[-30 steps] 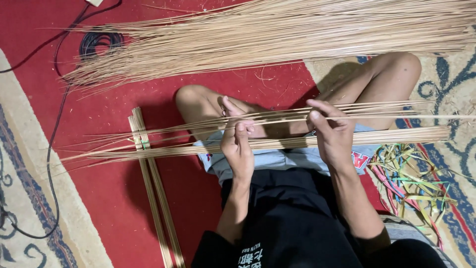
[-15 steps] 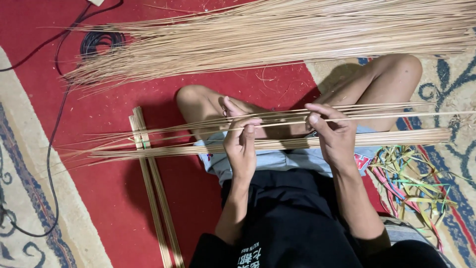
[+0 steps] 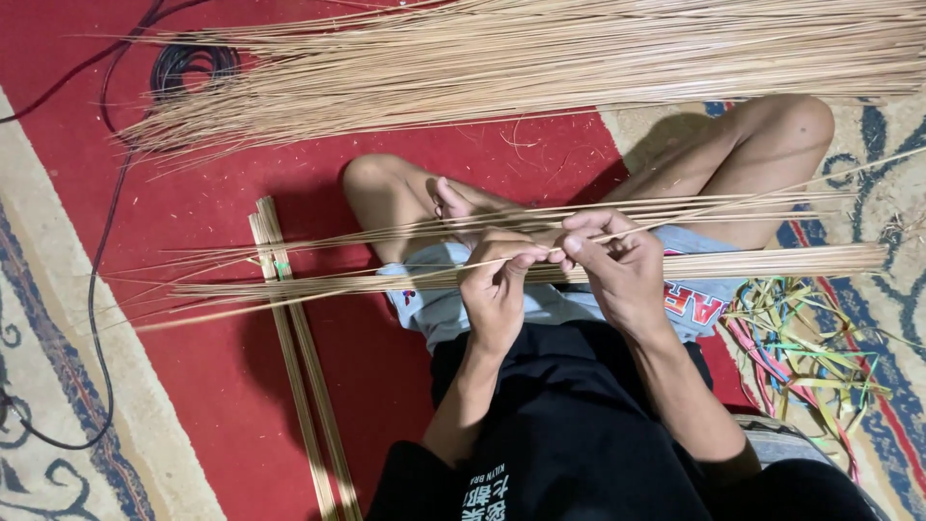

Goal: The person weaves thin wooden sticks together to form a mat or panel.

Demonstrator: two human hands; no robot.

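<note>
While the person sits cross-legged, both hands meet over the lap on thin sticks.

The left hand (image 3: 497,289) and right hand (image 3: 617,265) pinch a thin stick (image 3: 675,220) above the lap bundle (image 3: 772,260); fingertips hide the exact contact; the far pile (image 3: 540,58) runs off right.

You sit on a floor covered by a red carpet (image 3: 193,357). At the left edge it meets a beige rug (image 3: 48,386) with dark blue scroll pattern; a similar patterned rug (image 3: 887,193) lies at the right. A black cable (image 3: 101,241) runs down the left side, with a coiled section (image 3: 193,68) near the top. No walls, windows or furniture in view. Light comes from above and is warm; soft shadows fall on the red carpet.
</note>
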